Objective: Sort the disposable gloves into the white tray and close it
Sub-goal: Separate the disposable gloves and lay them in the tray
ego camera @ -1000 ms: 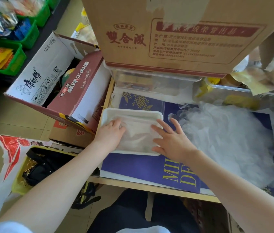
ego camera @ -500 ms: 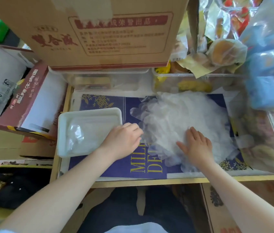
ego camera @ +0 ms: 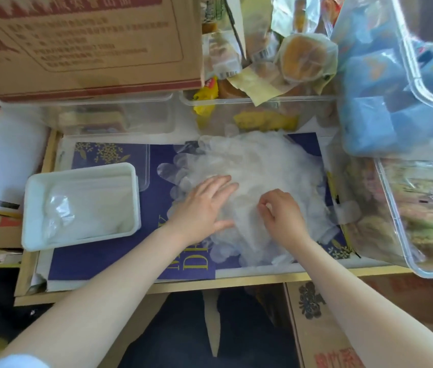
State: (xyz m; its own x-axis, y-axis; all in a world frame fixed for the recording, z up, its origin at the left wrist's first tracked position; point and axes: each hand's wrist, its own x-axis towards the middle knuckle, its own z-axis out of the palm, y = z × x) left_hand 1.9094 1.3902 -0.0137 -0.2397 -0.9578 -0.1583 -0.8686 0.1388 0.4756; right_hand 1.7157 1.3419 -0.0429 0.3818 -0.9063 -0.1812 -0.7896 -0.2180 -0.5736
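A heap of clear disposable gloves [ego camera: 257,166] lies on the blue mat in the middle of the table. The white tray [ego camera: 30,205] sits to its left, open, with a few clear gloves [ego camera: 82,208] lying flat inside. My left hand [ego camera: 202,208] rests flat on the left side of the heap, fingers spread. My right hand [ego camera: 281,213] is on the heap's middle, with its fingers curled and pinching glove film. A clear lid [ego camera: 143,166] lies behind the tray's far right corner.
A large cardboard box [ego camera: 85,43] overhangs the back of the table. Clear plastic bins [ego camera: 263,112] with packaged snacks line the back, and more bins [ego camera: 395,197] crowd the right. A wooden table edge [ego camera: 210,285] runs along the front.
Both hands left the tray and moved right onto the glove heap. The left hand opened flat on the heap; the right hand's fingers curled in to pinch the film.
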